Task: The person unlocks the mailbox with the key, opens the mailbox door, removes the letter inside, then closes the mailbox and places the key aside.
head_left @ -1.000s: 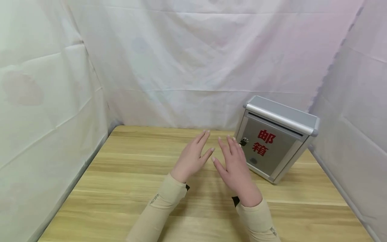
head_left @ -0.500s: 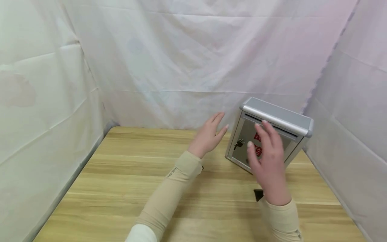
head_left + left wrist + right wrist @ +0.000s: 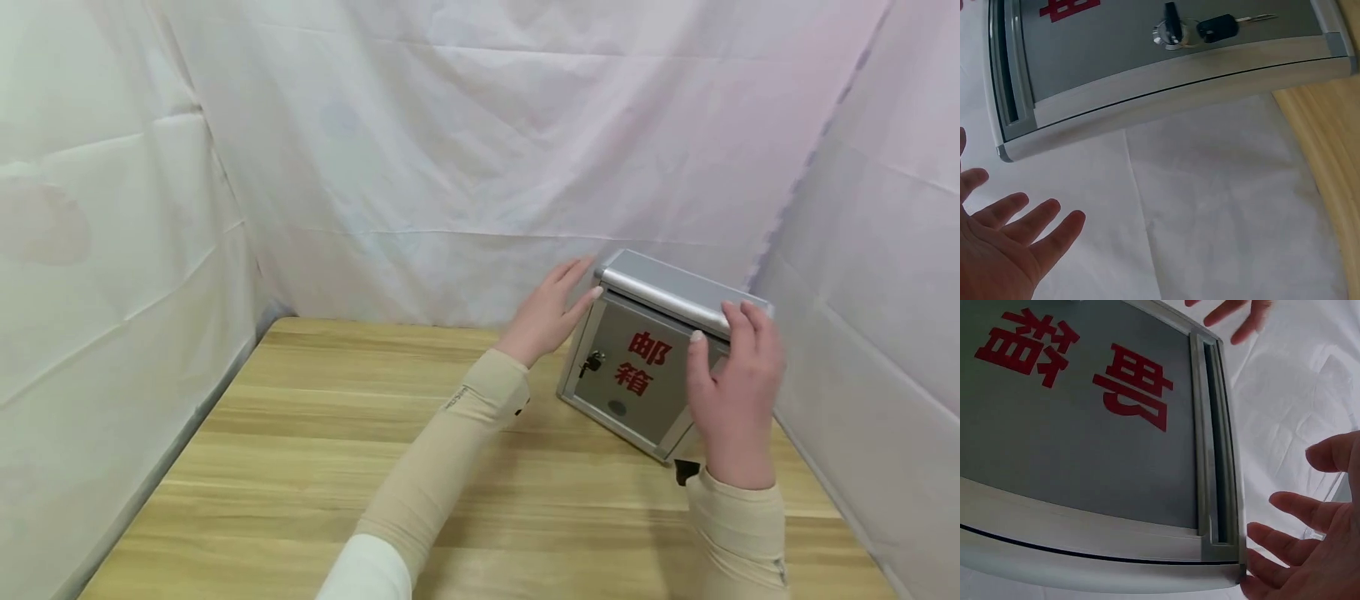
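Observation:
A silver metal mailbox [image 3: 637, 417] with red characters on its door stands upright at the right of the table. Below its top runs a narrow slot [image 3: 1216, 444]. From the lock on the door's left side hangs a key [image 3: 1217, 29] with a black head. My left hand [image 3: 543, 317], fingers spread, is beside the upper left corner; the left wrist view shows a gap between them. Over the upper right corner lies my right hand [image 3: 738, 392], fingers extended. Its lower fingertips meet the corner in the right wrist view, though I cannot tell whether they touch it.
The wooden table [image 3: 315, 442] stretches out to the left and front of the mailbox. White cloth [image 3: 435, 150] hangs behind it and on both sides. Each forearm wears a beige sleeve [image 3: 442, 450].
Both hands have moved right, from in front of the mailbox and to its left, to its two upper corners. The right hand has crossed the door. The mailbox appears to stand in place.

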{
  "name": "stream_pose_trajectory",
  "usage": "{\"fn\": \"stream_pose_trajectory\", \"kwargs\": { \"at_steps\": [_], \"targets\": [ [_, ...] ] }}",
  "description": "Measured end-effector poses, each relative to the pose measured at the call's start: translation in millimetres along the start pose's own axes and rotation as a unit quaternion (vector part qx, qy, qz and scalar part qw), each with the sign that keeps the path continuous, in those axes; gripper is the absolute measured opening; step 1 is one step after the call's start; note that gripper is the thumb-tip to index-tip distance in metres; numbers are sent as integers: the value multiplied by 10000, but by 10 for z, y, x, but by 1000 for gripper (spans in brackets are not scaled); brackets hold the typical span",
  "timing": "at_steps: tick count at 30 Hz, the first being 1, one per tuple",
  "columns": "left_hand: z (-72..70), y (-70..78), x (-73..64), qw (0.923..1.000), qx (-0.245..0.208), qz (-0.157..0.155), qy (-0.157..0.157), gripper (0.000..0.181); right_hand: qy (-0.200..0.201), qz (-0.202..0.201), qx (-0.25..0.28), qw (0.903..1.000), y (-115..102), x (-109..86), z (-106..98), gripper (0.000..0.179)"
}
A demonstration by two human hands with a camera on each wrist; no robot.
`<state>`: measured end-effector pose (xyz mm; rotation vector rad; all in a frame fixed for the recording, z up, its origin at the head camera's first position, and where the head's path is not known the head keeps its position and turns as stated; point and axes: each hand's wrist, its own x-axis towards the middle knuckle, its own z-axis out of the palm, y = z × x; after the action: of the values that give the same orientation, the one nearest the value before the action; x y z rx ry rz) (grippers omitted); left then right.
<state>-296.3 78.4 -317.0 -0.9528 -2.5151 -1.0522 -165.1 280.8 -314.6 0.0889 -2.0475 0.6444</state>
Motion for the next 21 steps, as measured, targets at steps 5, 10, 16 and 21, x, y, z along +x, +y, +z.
{"fn": "stream_pose_trajectory", "kwargs": {
  "at_steps": [5,10,16,21],
  "targets": [
    [-17,146,108,9992,-119,248,-274,59,284,247,-48,9993,93,82,-19,41],
    [-31,228,143,9981,-3,347,-501,59,199,768,-74,9968,158,130,-44,41],
    [-16,221,96,9965,148,394,-720,56,-410,1342,-185,9899,180,88,-92,46],
    [-27,210,75,9975,-57,366,-600,55,-693,1486,-203,9863,144,91,-110,49]
  ]
}}
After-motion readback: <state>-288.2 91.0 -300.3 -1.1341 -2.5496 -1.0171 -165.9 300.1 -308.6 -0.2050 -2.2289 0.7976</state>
